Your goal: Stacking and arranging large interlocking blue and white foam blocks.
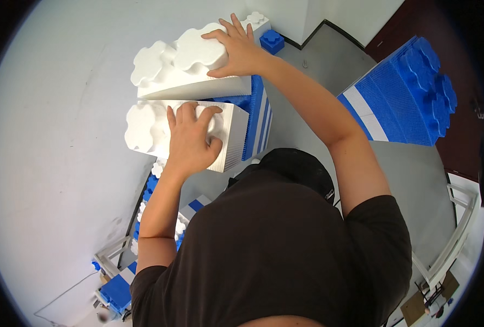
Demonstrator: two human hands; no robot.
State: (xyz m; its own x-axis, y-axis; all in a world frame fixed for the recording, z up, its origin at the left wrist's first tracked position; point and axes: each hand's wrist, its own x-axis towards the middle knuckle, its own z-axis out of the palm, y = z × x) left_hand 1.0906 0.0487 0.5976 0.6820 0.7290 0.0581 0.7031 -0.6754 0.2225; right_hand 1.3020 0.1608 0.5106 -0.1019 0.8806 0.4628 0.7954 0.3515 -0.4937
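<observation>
My left hand (pixel 193 141) lies on a large white toy-style building block (pixel 140 126), its fingers curled round a raised stud. Above it in the picture, my right hand (pixel 240 51) grasps a stud of a second white block (pixel 201 47), thumb and forefinger on the stud's edge, the other fingers spread. Both blocks rest on a tall stack of blue and white layers (pixel 258 122). A wedge-shaped gap shows between the two blocks, with a blue studded surface (pixel 236 101) inside it. The undersides of both white blocks are hidden.
Right of me stands another tall blue stack (pixel 397 94) with a white band. A small blue block (pixel 272 41) sits beyond the white blocks. More blocks line the wall at lower left, near a white frame (pixel 113 253). Another white frame (pixel 450 245) stands at right.
</observation>
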